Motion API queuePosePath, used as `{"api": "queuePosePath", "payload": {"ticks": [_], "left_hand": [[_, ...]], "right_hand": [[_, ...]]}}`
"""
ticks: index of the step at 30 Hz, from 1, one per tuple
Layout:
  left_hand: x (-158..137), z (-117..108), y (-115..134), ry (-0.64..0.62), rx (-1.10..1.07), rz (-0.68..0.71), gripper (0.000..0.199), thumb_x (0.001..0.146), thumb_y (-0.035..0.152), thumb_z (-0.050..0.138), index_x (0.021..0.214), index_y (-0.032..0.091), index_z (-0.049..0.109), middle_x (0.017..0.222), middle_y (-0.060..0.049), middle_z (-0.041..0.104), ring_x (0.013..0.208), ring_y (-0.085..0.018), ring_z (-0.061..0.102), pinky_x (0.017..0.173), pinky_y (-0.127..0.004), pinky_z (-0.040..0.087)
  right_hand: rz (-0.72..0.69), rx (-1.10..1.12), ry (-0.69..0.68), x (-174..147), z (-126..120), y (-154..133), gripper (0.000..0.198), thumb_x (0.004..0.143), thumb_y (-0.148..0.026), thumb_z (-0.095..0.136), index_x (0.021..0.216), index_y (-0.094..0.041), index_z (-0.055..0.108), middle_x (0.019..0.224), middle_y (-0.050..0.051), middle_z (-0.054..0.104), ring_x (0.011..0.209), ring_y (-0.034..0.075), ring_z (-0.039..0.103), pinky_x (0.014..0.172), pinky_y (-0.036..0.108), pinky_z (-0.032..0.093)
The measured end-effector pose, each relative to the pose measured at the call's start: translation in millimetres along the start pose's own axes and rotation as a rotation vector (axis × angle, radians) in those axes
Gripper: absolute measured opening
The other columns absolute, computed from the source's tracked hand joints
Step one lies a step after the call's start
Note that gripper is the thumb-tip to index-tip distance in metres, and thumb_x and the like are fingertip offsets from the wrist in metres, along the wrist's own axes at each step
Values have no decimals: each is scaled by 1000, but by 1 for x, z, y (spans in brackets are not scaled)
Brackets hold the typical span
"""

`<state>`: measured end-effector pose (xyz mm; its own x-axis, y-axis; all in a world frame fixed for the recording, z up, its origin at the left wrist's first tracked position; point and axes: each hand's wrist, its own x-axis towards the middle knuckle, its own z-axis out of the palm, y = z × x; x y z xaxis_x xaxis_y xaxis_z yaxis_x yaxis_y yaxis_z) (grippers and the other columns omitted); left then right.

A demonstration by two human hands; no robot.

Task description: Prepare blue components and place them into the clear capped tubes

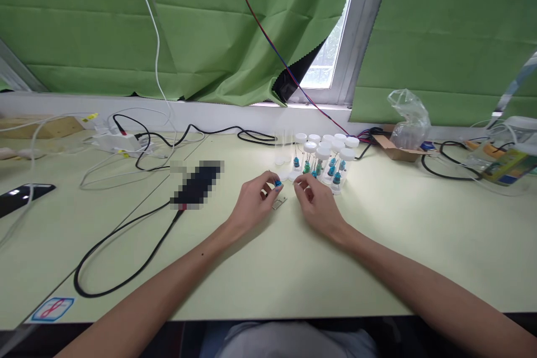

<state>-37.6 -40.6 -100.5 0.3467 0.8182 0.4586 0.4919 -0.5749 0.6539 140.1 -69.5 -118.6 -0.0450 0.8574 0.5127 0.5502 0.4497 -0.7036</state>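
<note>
My left hand (254, 200) is closed, with a small blue piece (277, 183) pinched between thumb and forefinger. To its right, my right hand (318, 204) has its fingers curled together; whatever it may hold is too small to make out. A small thin metal frame (279, 202) lies on the table between the hands, by my left fingertips. Just beyond my right hand stand several clear vials with white caps (323, 151), with blue and green pieces inside. Beside them is a clear uncapped tube (282, 148). A white cap (286, 175) appears to lie in front of it.
A black cable (145, 268) loops over the pale table (268, 279) at left, leading to a blurred-out dark object (197, 183). A phone (27, 197) and a white power strip (115, 140) lie farther left. At back right are a cardboard box (398, 148) and a plastic bag (409, 123).
</note>
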Motion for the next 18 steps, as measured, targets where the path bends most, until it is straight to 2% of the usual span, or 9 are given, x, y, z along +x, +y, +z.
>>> {"api": "queuePosePath", "payload": {"ticks": [5, 8, 12, 18], "left_hand": [[0, 2, -6, 15, 18, -56, 19, 89, 37, 52, 95, 21, 59, 90, -3, 67, 66, -13, 57, 58, -25, 49], [0, 4, -6, -4, 12, -68, 20, 89, 39, 52, 93, 20, 59, 89, -3, 67, 66, -13, 57, 58, -25, 48], [-1, 5, -6, -24, 13, -71, 20, 90, 39, 52, 92, 20, 58, 85, -2, 65, 66, -12, 57, 57, -24, 47], [0, 5, -8, -24, 22, -72, 20, 89, 39, 52, 91, 20, 58, 82, -2, 65, 66, -13, 58, 57, -24, 47]], "right_hand": [[-53, -178, -203, -2, 5, 15, 22, 93, -17, 46, 109, -18, 61, 102, 8, 59, 74, 16, 56, 71, 31, 44], [-63, -208, -270, -3, 6, 19, 29, 93, -15, 46, 117, -19, 61, 108, 10, 57, 89, 19, 59, 75, 31, 46], [-76, -240, -320, -3, 5, 20, 31, 93, -14, 47, 121, -20, 60, 108, 10, 55, 94, 20, 59, 82, 33, 46], [-105, -239, -324, -4, 4, 19, 31, 94, -15, 47, 121, -22, 59, 110, 9, 54, 95, 20, 59, 83, 33, 45]]}}
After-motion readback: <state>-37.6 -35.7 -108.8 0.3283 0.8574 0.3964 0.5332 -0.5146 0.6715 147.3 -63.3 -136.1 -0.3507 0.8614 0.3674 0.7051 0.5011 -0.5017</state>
